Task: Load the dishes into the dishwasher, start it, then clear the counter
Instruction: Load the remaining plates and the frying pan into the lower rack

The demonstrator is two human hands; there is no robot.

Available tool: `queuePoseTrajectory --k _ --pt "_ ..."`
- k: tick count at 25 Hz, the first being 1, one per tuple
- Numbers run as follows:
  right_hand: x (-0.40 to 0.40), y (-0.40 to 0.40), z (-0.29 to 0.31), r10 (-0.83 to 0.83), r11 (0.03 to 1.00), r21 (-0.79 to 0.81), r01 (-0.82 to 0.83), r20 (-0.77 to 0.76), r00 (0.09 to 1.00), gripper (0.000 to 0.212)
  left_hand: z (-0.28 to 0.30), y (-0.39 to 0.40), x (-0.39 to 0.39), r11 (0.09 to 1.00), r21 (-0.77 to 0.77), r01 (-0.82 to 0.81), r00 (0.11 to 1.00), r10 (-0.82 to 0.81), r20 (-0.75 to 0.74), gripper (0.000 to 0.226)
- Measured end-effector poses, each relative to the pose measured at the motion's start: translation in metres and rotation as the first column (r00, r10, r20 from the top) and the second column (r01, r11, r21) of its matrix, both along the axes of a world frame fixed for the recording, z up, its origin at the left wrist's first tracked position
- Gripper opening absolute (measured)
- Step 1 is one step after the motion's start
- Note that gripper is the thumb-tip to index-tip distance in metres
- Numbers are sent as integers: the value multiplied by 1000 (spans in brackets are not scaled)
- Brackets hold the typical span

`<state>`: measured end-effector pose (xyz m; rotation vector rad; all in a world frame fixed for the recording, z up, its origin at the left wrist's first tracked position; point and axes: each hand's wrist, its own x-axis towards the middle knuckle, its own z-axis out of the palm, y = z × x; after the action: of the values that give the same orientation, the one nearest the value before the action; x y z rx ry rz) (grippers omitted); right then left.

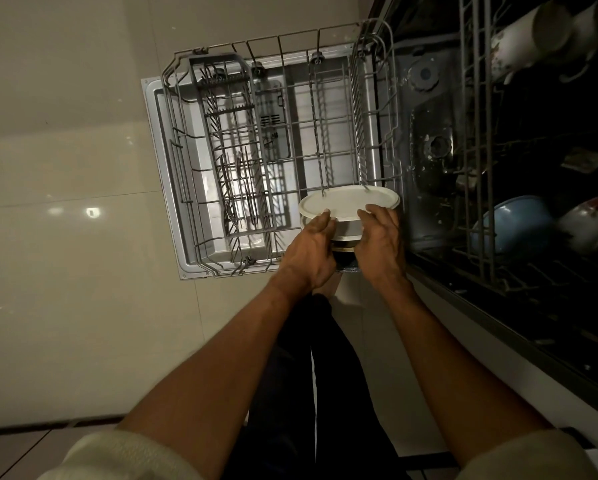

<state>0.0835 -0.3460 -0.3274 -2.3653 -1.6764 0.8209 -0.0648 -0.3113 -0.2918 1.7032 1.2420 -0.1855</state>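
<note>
Dim, warm indoor light. Small bright lamp reflections glare on the glossy floor (91,212). The open dishwasher door (200,161) catches the most light; the dishwasher inside (533,168) is near black. Mugs (533,32) at top right are blurred. Wide-angle bending at the edges; sleeves (124,459) soft.

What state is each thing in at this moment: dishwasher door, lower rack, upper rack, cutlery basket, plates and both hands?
Dishwasher door: fully open, lying flat.
Lower rack: pulled out over the door, mostly bare.
Cutlery basket: in the lower rack, holding a few forks.
Plates: white stack held at the rack's near edge.
Left hand: grips the stack's left side.
Right hand: grips the stack's right side.
Upper rack: loaded with mugs and a blue bowl.
</note>
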Motion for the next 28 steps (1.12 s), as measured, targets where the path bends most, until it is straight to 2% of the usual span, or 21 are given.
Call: queuePoseTrajectory --k 4,9,16,20,23,25,28 --pt "-9 -5 5 78 988 -137 -75 16 997 55 -2 -4 1 999 -19 51 999 -51 4 72" --pt "-11 -5 8 118 967 -229 -112 14 993 69 -1 -5 -1 995 -29 95 995 -96 -30 74" --pt "-36 -9 46 158 958 -245 -149 15 987 57 23 -8 -16 993 24 115 990 -113 -83 72" --pt "-53 -2 87 216 954 -215 -209 9 976 59 59 -9 -28 988 101 113 991 -106 -77 64" --pt "-65 5 122 261 949 -191 -252 23 965 61 85 -10 -38 989 135 57 994 -44 -97 80" --pt "-71 10 151 277 948 -169 -271 13 961 63 115 -10 -45 989 148 25 990 -3 -141 69" --pt "-82 18 192 290 952 -113 -284 39 956 64 156 -11 -57 973 230 -12 992 40 -116 67"
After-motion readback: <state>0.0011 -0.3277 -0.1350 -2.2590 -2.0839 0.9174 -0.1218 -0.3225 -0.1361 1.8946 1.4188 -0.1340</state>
